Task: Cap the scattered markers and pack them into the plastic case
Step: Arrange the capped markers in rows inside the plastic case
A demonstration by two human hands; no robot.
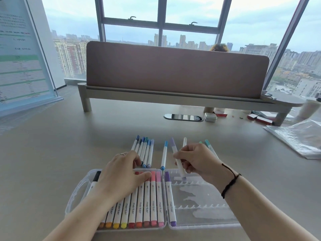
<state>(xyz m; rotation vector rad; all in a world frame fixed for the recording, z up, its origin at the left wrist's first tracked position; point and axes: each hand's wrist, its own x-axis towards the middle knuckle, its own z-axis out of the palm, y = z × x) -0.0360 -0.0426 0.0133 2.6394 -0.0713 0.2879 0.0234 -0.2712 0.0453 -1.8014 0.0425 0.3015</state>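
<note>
Holding a purple pen (177,159) in the right hand (196,159) over the clear case (205,216), left hand (121,178) flat and loose on packed pens (149,202); might slip beside its slot if tilted.

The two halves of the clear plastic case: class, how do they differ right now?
The left half is nearly full of warm-coloured markers; the right half holds one purple marker, other slots bare. The left hand rests on the left half; the right hand holds a lilac marker over the right. Both are clear, slotted trays.
</note>
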